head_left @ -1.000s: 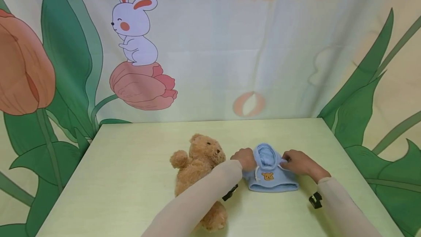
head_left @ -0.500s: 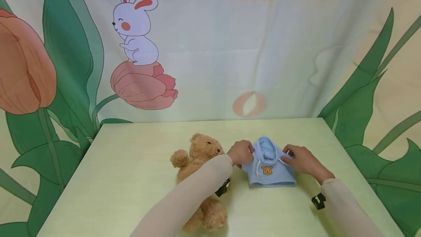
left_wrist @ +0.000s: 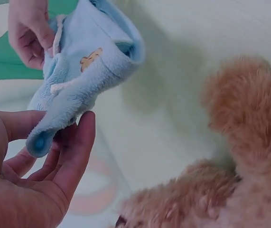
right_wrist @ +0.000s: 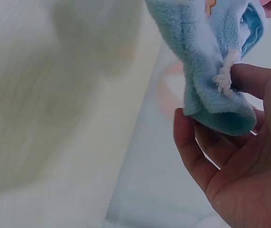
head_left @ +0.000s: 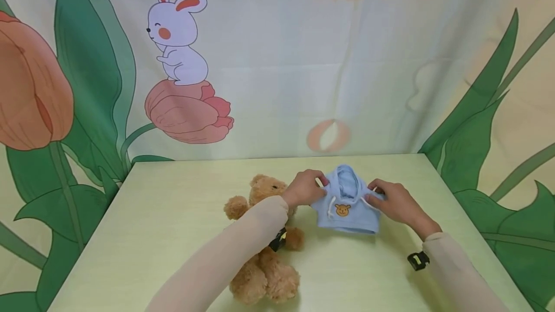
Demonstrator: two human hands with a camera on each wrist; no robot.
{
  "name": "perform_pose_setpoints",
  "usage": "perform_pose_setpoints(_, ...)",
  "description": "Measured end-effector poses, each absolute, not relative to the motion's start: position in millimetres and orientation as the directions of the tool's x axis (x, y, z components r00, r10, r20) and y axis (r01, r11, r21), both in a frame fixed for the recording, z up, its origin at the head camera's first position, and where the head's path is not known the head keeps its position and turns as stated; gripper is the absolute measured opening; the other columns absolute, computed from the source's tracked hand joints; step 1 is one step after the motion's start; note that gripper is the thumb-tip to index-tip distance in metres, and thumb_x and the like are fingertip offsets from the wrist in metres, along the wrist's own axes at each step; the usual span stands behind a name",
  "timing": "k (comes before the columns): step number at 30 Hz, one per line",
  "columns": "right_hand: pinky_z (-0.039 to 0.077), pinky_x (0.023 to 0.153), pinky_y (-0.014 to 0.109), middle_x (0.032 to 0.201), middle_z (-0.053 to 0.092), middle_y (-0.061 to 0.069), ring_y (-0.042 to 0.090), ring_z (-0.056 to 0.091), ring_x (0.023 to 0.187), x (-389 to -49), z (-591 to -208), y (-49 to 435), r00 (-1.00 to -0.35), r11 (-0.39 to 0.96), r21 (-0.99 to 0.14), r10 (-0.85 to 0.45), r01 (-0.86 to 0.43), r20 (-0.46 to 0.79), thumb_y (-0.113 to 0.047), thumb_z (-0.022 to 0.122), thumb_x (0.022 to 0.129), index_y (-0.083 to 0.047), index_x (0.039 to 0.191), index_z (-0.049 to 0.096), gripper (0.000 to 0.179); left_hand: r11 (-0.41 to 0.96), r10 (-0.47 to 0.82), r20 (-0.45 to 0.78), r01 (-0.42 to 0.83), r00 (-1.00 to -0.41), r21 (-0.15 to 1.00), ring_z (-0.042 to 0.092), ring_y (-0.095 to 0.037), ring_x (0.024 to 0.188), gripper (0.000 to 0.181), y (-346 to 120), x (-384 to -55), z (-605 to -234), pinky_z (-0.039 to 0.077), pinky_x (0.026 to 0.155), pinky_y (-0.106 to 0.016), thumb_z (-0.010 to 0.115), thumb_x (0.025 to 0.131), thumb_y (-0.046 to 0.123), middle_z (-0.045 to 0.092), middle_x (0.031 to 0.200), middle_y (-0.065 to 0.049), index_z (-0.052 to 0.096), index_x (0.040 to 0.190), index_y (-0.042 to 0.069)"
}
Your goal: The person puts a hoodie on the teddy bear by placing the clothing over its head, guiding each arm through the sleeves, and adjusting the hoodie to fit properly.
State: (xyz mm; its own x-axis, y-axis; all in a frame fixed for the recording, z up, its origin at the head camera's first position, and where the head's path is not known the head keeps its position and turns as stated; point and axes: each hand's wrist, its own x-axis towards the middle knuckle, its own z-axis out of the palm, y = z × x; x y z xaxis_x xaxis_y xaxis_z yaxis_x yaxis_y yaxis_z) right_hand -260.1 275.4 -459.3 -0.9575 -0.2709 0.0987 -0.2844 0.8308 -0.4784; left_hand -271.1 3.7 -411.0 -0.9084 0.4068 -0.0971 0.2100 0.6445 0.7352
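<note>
A small light-blue doll hoodie (head_left: 347, 213) with a bear-face patch and white drawstrings hangs upright between both hands, raised over the table. My left hand (head_left: 305, 188) pinches its shoulder and sleeve on the left side; in the left wrist view the thumb and fingers of the left hand (left_wrist: 35, 166) hold the sleeve end. On the other side my right hand (head_left: 396, 201) pinches the opposite sleeve, whose open cuff (right_wrist: 230, 122) shows in the right wrist view. A brown teddy bear (head_left: 264, 273) lies face up left of the hoodie, partly hidden behind the left forearm.
The pale yellow-green table (head_left: 165, 206) ends at a back edge against a printed curtain (head_left: 269, 61) with a rabbit and tulips. Black wrist devices, such as the right strap buckle (head_left: 418, 260), sit below each sleeve cuff.
Both hands have raised the hoodie off the table and moved it slightly up and left in the head view. The left forearm has shifted left, uncovering the bear's arm and legs.
</note>
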Motion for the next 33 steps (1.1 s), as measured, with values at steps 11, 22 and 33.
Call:
perform_pose_setpoints(11,0.049,0.074,0.035,0.099,0.071,0.008,0.020,0.061,0.086,-251,-438,257,-0.962,0.802,-0.531,-0.229,-0.272,0.147,-0.031,0.066,0.094,-0.013,0.110,0.065,0.024,0.617,0.392,0.003,0.266,-0.920,0.741,0.064,-0.020,0.083,0.017,-25,-267,-388,0.052,0.066,-0.026,0.064,0.093,0.014,0.068,0.099,-0.011,0.069,0.109,0.011)
perform_pose_setpoints(22,0.049,0.069,0.030,0.095,0.071,0.006,0.017,0.063,0.081,-248,-429,238,-0.962,0.734,-0.621,-0.211,-0.274,0.174,-0.030,0.067,0.094,-0.012,0.110,0.066,0.024,0.603,0.339,0.077,0.279,-0.938,0.747,0.063,-0.019,0.085,0.013,-45,-259,-375,0.050,0.067,-0.026,0.068,0.092,0.018,0.069,0.099,-0.008,0.070,0.104,0.012)
perform_pose_setpoints(33,0.051,0.070,0.030,0.096,0.071,0.005,0.018,0.066,0.085,-246,-425,214,-0.958,0.674,-0.681,-0.215,-0.288,0.192,-0.029,0.067,0.094,-0.012,0.111,0.066,0.024,0.538,0.287,0.122,0.266,-0.950,0.800,0.063,-0.019,0.085,0.010,-70,-245,-366,0.051,0.067,-0.026,0.069,0.091,0.016,0.068,0.095,-0.004,0.070,0.099,0.012)
